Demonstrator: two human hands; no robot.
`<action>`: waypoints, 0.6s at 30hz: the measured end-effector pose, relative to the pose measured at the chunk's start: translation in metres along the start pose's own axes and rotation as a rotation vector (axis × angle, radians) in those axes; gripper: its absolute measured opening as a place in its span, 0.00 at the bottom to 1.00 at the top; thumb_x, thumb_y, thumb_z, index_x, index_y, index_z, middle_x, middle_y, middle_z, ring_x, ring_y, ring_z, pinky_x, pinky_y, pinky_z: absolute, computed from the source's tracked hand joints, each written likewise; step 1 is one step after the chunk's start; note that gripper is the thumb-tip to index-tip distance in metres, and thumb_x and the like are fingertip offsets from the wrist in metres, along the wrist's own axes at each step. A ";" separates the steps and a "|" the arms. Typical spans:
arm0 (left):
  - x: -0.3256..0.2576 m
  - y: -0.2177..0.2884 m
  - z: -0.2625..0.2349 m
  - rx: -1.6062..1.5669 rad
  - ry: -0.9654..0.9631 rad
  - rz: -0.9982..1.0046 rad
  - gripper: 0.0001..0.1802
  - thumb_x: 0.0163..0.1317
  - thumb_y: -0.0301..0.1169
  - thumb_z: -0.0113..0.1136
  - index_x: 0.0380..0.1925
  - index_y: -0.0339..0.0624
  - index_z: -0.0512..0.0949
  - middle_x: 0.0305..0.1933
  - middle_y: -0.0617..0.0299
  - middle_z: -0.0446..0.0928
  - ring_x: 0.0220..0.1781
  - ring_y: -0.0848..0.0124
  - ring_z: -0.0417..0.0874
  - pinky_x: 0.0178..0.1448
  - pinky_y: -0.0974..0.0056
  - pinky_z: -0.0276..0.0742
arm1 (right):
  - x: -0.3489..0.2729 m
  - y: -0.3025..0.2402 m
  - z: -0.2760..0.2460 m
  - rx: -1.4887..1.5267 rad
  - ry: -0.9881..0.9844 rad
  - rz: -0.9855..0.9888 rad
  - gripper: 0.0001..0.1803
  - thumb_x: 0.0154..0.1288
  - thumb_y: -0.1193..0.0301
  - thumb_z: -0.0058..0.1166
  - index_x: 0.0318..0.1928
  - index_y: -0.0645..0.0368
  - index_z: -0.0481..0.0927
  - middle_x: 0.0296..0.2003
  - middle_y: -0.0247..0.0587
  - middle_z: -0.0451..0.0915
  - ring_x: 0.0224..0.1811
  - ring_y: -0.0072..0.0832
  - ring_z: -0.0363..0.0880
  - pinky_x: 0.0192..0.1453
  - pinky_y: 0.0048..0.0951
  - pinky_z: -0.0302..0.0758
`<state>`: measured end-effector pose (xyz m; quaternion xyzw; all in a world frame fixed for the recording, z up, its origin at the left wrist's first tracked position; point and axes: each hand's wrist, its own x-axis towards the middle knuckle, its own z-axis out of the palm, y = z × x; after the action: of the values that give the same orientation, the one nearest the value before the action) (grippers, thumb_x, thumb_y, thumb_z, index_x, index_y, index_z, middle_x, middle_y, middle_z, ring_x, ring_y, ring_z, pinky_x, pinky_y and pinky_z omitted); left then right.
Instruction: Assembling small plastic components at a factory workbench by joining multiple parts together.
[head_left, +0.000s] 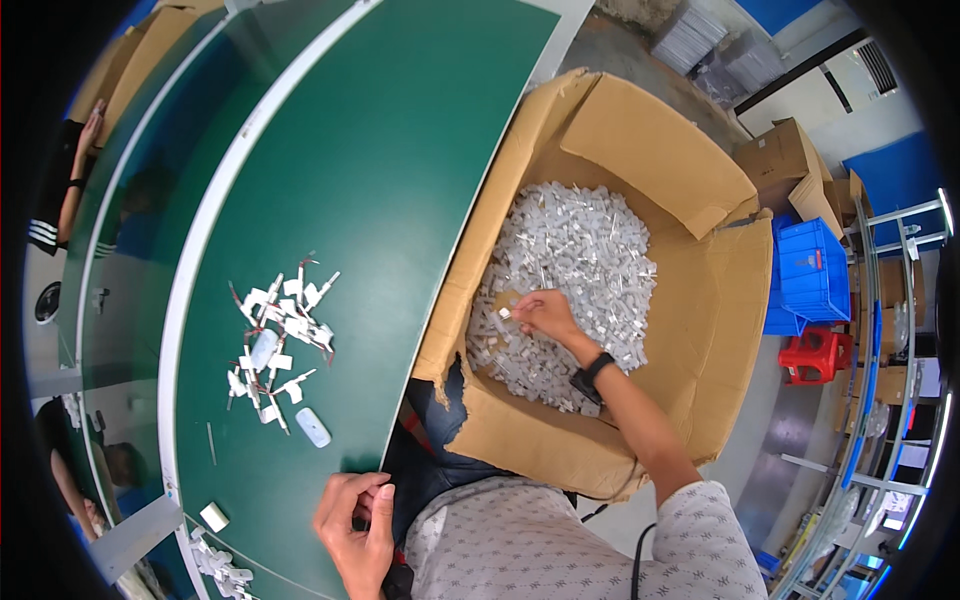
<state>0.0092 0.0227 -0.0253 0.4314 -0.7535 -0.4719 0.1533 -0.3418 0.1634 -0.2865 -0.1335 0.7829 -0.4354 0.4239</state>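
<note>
My right hand (545, 315), a dark band on its wrist, reaches into a large cardboard box (700, 340). Its fingertips pinch a small white plastic piece (505, 313) just above a heap of similar white and translucent pieces (580, 240). Near the edge of the green table (370, 180), my left hand (358, 525) is loosely curled, its thumb apart from the fingers and nothing visible in it. On the table lies a loose cluster of white parts with thin dark-red wires (290, 325). Close to it is a pale blue oval piece (313, 427).
A white block (214, 517) and more white pieces (222, 570) lie at the table's near left. Blue crates (812, 270) and a red stool (815, 355) stand right of the box, before a metal rack (880, 420). Another person's arm (75, 190) shows at far left.
</note>
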 end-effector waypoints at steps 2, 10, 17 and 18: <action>-0.002 0.006 -0.005 -0.077 0.037 -0.028 0.05 0.63 0.21 0.65 0.39 0.32 0.83 0.35 0.62 0.76 0.28 0.78 0.76 0.25 0.74 0.70 | -0.034 -0.058 -0.010 0.250 -0.060 -0.026 0.07 0.64 0.76 0.67 0.40 0.66 0.85 0.32 0.38 0.86 0.30 0.22 0.85 0.34 0.23 0.81; 0.014 0.051 0.011 -0.565 -0.253 0.176 0.33 0.58 0.18 0.67 0.64 0.24 0.69 0.56 0.42 0.79 0.51 0.62 0.85 0.37 0.66 0.89 | -0.209 -0.195 0.026 0.462 -0.288 -0.629 0.06 0.64 0.83 0.65 0.40 0.69 0.82 0.38 0.49 0.86 0.29 0.27 0.86 0.34 0.25 0.81; -0.002 0.047 -0.006 -0.524 -0.176 0.190 0.18 0.59 0.12 0.65 0.51 0.22 0.80 0.45 0.47 0.82 0.36 0.67 0.88 0.31 0.70 0.88 | -0.233 -0.218 0.057 0.111 -0.197 -0.952 0.19 0.56 0.80 0.72 0.48 0.67 0.82 0.39 0.50 0.88 0.29 0.27 0.88 0.34 0.24 0.81; -0.004 0.048 -0.008 -0.444 -0.143 0.244 0.17 0.59 0.13 0.66 0.50 0.24 0.81 0.45 0.48 0.82 0.36 0.68 0.87 0.30 0.71 0.88 | -0.238 -0.228 0.060 0.103 -0.196 -0.913 0.21 0.54 0.78 0.74 0.49 0.65 0.85 0.37 0.45 0.89 0.29 0.26 0.88 0.33 0.23 0.80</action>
<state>-0.0078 0.0298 0.0203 0.2585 -0.6867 -0.6331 0.2465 -0.1881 0.1334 0.0096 -0.4835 0.5779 -0.6007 0.2671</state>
